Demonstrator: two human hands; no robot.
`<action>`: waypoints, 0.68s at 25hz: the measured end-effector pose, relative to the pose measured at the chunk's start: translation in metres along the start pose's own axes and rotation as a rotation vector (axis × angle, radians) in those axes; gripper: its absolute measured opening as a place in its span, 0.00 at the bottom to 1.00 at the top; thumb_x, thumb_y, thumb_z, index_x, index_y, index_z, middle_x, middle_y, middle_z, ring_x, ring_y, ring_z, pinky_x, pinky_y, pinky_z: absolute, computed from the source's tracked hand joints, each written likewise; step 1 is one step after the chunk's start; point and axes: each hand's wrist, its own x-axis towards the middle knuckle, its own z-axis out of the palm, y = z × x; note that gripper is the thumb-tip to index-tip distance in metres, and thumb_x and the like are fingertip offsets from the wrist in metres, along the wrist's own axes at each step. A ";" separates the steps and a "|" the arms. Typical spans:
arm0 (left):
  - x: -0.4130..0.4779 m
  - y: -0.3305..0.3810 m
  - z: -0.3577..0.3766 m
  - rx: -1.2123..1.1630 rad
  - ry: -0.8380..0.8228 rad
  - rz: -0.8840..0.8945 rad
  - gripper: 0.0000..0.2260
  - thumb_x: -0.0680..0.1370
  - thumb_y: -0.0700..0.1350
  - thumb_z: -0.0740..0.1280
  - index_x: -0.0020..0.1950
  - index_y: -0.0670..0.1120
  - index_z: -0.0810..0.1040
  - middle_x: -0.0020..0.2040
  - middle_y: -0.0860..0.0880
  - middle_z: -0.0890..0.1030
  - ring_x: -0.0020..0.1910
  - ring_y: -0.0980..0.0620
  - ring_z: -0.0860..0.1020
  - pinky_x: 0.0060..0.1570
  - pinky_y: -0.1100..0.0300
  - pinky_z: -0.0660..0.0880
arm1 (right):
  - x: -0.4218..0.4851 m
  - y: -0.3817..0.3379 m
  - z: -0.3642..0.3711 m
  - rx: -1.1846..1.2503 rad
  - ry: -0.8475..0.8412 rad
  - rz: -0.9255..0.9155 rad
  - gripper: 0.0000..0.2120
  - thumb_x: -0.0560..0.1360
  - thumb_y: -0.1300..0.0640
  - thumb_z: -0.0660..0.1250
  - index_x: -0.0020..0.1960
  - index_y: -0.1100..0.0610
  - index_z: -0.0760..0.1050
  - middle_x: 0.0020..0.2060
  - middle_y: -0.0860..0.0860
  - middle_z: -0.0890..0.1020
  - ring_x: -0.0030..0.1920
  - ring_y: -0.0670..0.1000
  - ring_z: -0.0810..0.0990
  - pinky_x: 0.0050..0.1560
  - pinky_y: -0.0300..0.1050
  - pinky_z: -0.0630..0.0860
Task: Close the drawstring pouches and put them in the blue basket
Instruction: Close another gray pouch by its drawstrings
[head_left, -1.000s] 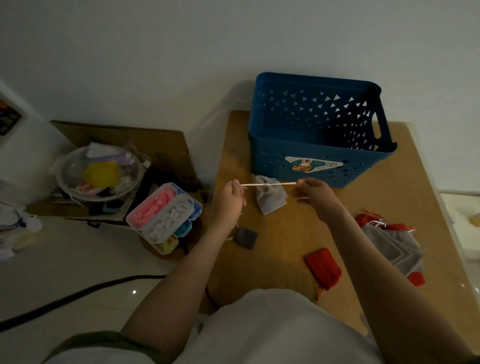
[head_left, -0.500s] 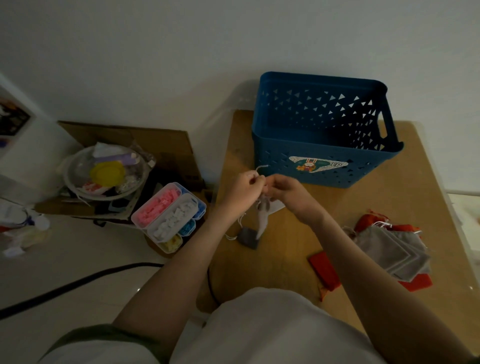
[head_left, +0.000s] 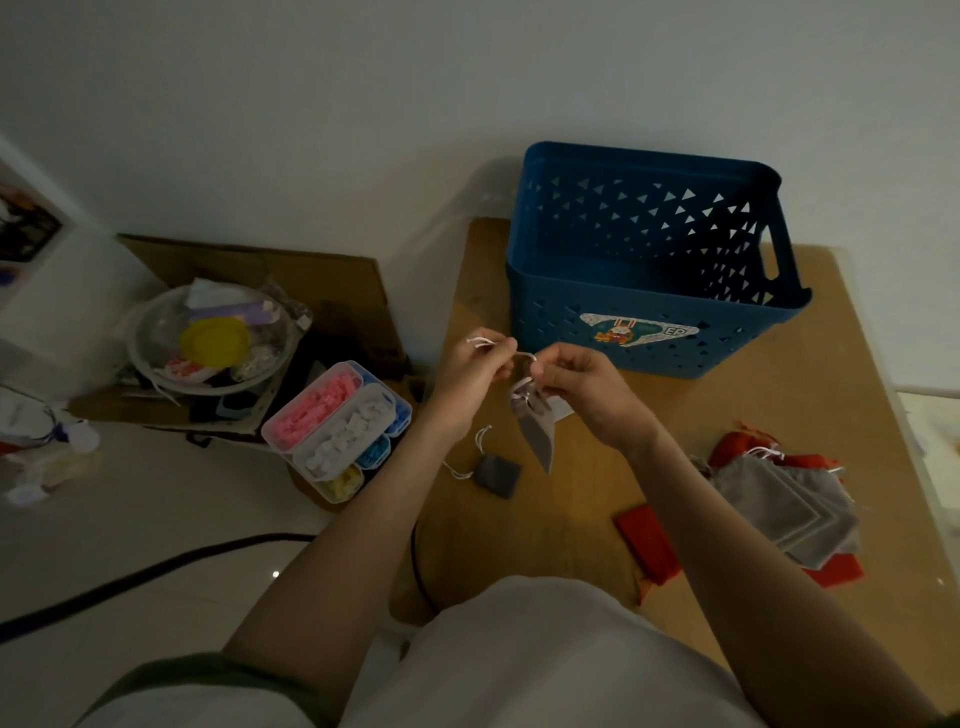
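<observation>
Holding grey pouch (head_left: 537, 434) beside basket (head_left: 644, 332).

Dim, even light, source unclear; soft shadow left of blue basket (head_left: 644, 332) on wall. Wide-angle bending at edges. Slight softness, perhaps motion blur.

The blue basket (head_left: 644, 332) stands open-topped just beyond both hands, bare table (head_left: 810, 415) right of it.

Dim room: plain white wall (head_left: 311, 104), pale glossy floor (head_left: 130, 530), wooden table (head_left: 831, 415).
</observation>
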 end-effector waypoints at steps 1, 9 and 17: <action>0.000 -0.001 0.000 -0.027 -0.003 0.008 0.03 0.79 0.45 0.64 0.46 0.48 0.76 0.38 0.52 0.77 0.39 0.57 0.76 0.40 0.66 0.71 | 0.000 -0.001 0.000 0.061 0.018 -0.015 0.05 0.71 0.57 0.68 0.43 0.59 0.77 0.37 0.54 0.79 0.38 0.50 0.76 0.42 0.40 0.74; 0.003 -0.006 0.005 0.186 -0.083 0.191 0.07 0.80 0.42 0.62 0.54 0.44 0.78 0.44 0.55 0.78 0.43 0.63 0.77 0.41 0.75 0.71 | 0.002 -0.004 0.000 0.110 0.048 -0.041 0.03 0.72 0.59 0.67 0.43 0.59 0.77 0.33 0.49 0.80 0.36 0.47 0.76 0.39 0.38 0.73; 0.004 -0.009 0.007 0.501 -0.196 0.290 0.05 0.80 0.42 0.63 0.51 0.44 0.78 0.45 0.51 0.78 0.42 0.61 0.75 0.39 0.76 0.69 | 0.005 -0.002 -0.009 0.031 0.164 0.060 0.07 0.79 0.59 0.62 0.44 0.58 0.77 0.38 0.53 0.79 0.41 0.50 0.77 0.47 0.44 0.73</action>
